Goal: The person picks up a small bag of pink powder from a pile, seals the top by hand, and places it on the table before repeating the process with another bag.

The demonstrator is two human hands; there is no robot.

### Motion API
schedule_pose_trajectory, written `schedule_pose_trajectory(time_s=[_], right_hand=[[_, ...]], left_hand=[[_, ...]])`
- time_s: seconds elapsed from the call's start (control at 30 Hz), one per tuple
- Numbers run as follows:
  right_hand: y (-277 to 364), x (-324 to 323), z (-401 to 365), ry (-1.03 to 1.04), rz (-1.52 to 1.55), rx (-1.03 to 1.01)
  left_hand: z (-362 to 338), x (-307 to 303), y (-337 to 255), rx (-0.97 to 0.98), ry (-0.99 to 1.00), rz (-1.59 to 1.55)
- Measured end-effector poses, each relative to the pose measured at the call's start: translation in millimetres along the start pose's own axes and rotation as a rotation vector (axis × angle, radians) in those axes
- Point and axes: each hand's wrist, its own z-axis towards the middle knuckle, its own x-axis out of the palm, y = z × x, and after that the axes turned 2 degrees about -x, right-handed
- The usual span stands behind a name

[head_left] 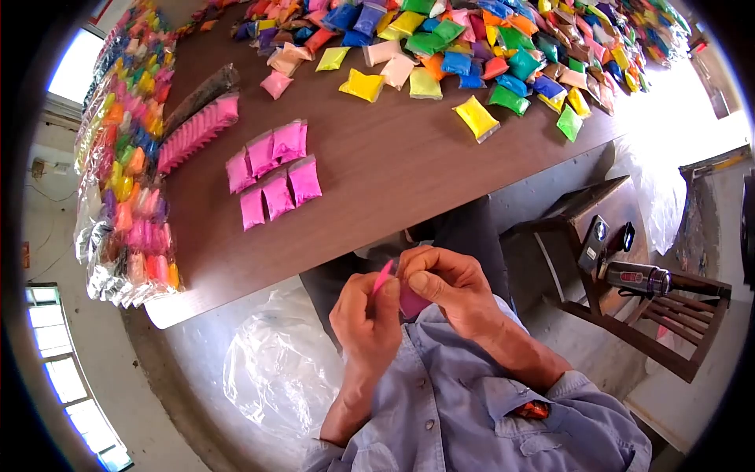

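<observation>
Both my hands are close to my chest, below the table edge. My left hand (363,315) and my right hand (440,279) together pinch a small pink packet (410,302), its thin top edge sticking up between my fingers. On the brown table (377,169) lie several matching pink packets (274,173) in two rows, apart from my hands.
A row of pink packets in a long strip (197,130) lies left of them. Many loose coloured packets (472,55) cover the far table. Bagged multicolour packs (126,181) line the left edge. A clear plastic bag (275,370) lies on the floor; a wooden chair (629,267) holding a flask stands right.
</observation>
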Motion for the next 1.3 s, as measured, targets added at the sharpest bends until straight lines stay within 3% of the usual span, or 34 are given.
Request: schedule_pose_trajectory(time_s=[0.13,0.23,0.43,0.67,0.8,0.87,1.3], right_hand=[[-9,-7,-1,0.0,0.139,0.038],[-3,1,-4,-0.134,0.142,0.112],[0,1,-5,-0.119,0.064,0.102],[-2,-4,-5,-0.196,-0.023,0.096],[4,-5,-2,-0.241,-0.065,0.105],[6,-4,-1,-0.256,-0.078,0.117],[4,-8,-3,-0.23,-0.115,0.097]], left_hand=[[2,-5,-3,-0.086,0.008,-0.079],[1,-9,-2,-0.144,0.03,-0.103],[-1,-6,-1,-0.24,0.003,-0.293],[3,-15,-8,-0.305,0.057,-0.194],[2,-21,-7,-0.232,0.004,-0.059],[1,-25,-6,-0.026,0.102,0.14],[11,-24,-16,0.107,0.172,0.246]])
